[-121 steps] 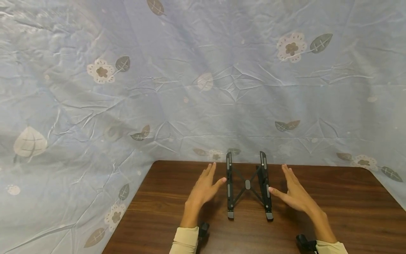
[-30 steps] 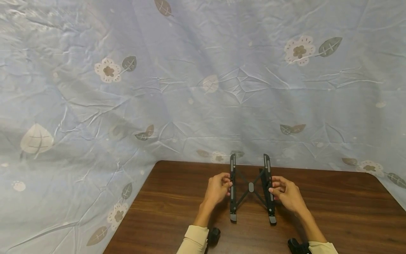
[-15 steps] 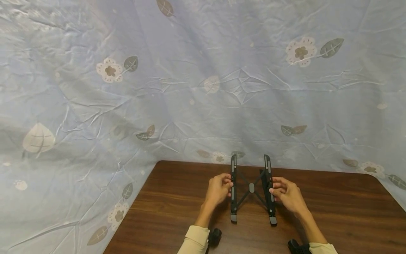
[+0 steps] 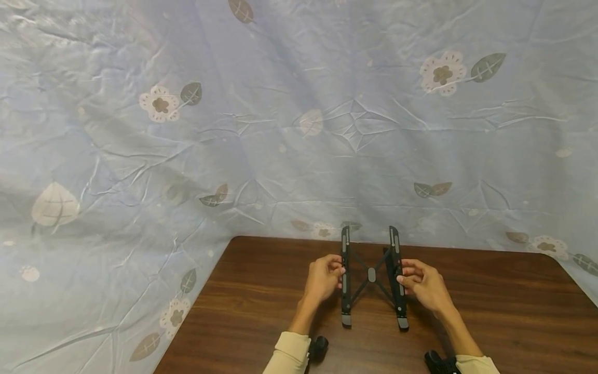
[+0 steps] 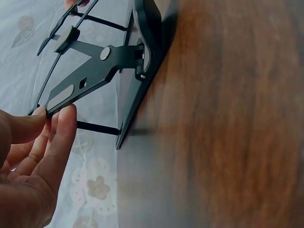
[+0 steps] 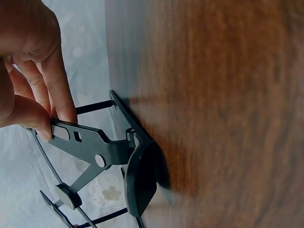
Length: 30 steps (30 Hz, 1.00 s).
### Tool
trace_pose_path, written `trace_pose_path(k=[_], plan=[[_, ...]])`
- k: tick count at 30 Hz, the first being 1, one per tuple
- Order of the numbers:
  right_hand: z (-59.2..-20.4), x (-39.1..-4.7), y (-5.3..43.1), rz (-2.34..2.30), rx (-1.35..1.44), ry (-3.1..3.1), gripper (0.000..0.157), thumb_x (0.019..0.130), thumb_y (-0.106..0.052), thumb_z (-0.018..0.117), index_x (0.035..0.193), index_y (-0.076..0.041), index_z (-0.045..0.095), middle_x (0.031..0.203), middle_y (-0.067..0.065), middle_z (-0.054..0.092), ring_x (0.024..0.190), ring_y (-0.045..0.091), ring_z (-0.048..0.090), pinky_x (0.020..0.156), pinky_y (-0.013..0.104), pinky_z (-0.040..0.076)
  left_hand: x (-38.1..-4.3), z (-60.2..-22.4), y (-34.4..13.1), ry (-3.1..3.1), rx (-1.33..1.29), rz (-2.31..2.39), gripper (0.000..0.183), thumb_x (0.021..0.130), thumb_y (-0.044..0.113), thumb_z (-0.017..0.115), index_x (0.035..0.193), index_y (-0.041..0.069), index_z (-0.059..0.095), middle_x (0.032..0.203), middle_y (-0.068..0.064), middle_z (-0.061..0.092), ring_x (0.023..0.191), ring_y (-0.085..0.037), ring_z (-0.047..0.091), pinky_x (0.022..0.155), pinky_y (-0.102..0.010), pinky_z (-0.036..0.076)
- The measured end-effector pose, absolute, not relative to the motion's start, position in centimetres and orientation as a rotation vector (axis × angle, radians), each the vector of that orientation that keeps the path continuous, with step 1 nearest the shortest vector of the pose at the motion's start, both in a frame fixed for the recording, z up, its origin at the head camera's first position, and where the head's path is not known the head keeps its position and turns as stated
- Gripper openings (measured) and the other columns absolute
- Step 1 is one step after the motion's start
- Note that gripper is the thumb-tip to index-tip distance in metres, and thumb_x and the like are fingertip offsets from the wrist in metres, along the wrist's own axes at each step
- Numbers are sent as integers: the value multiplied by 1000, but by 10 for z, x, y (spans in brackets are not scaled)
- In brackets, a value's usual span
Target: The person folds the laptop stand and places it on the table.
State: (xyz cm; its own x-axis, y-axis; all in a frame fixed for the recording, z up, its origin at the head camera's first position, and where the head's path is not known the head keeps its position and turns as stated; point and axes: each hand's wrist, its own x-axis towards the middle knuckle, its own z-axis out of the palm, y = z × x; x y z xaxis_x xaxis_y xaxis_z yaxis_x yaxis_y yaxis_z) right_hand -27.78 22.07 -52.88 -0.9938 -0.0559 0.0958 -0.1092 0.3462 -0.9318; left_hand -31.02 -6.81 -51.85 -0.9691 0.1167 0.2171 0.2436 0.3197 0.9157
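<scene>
A black, open-framed folding stand (image 4: 371,275) with two parallel slotted rails is on the dark brown wood-grain table (image 4: 243,301), toward its far edge. Its lower bars appear to bear on the tabletop, while the upper arms slope above them on hinges near the front lips. Thin black crossed struts (image 4: 358,292) join the two sides; the oval centre piece (image 6: 68,196) sits where they meet, presumably to tie the sides together.

The left hand (image 4: 321,279) pinches the left rail (image 4: 346,304) between thumb and fingers. The right hand (image 4: 424,285) pinches the right rail (image 4: 399,301) in like manner, partway along its length. Each grip is therefore engaged on the stand, neither being released. The opposed holds, one per side, are judged to balance the frame and limit any twisting; gripping from outside leaves the struts between the rails unobstructed. How firmly either hand presses cannot be determined.

Behind the table hangs a pale, creased sheet (image 4: 280,104) printed with leaves and flowers.
</scene>
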Motion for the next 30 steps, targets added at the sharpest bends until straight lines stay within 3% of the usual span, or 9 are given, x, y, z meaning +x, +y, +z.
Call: trace_pose_path(k=[5,17,22,30], plan=[[-528,-278,218,1780,174,-2538,55,100,-10,77,149,3,56,130,28,70,104,23,79,79,37,68,-309,-518,-64,-2461,-337,-1770,22,95,-6,75,117,-7,74,96,-16,79,66,-10,69,62,-44,68],[-530,-278,214,1779,193,-2532,53,99,-6,76,146,5,56,126,28,71,98,16,78,75,32,68,-306,-518,-61,-2468,-355,-1766,22,96,-6,74,118,-7,73,98,-17,79,66,-11,71,63,-47,68],[-530,-278,212,1783,194,-2533,54,99,-7,77,147,5,56,126,29,70,100,20,79,76,32,68,-307,-518,-60,-2471,-347,-1758,21,96,-6,74,118,-6,73,96,-16,78,65,-9,69,62,-47,68],[-529,-278,209,1780,195,-2534,53,99,-7,77,146,6,57,124,28,71,97,16,78,74,29,67,-305,-518,-57,-2465,-347,-1760,20,95,-7,75,115,-7,73,93,-15,78,63,-9,69,56,-38,66]])
